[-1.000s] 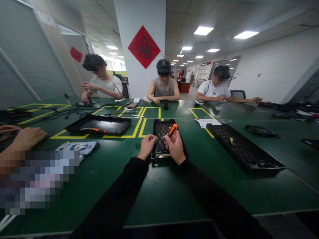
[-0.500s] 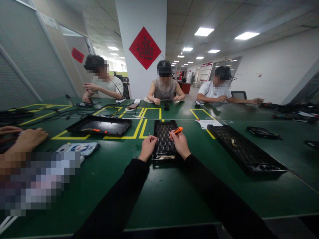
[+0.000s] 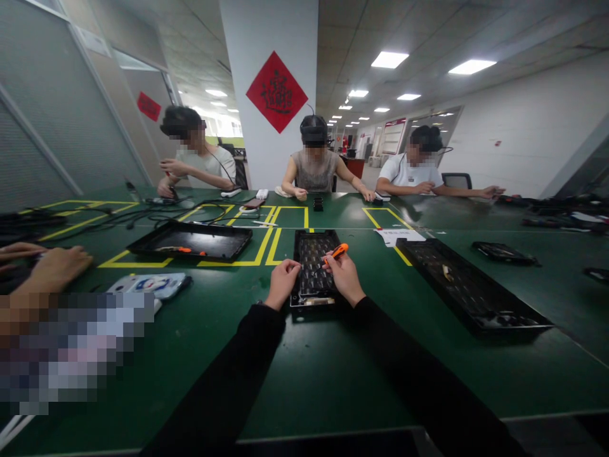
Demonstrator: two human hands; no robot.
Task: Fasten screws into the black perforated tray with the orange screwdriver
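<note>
A black keyboard frame (image 3: 314,254) lies lengthwise on the green table (image 3: 304,368) straight ahead of me. My left hand (image 3: 281,282) is curled on its left edge near the front corner. My right hand (image 3: 343,277) is closed round an orange-handled screwdriver (image 3: 337,252), whose tip points left and down into the frame. Both my sleeves are black.
A black tray (image 3: 190,240) with a small orange tool sits to the left inside yellow tape lines. Another black keyboard frame (image 3: 469,287) lies to the right. A person's hand (image 3: 57,266) rests at far left, by a white-blue packet (image 3: 150,284). Three people sit across the table.
My right hand tipped the screwdriver from upright to slanting with its tip on the frame, and moved slightly away from me. The person opposite has stretched an arm out to the side.
</note>
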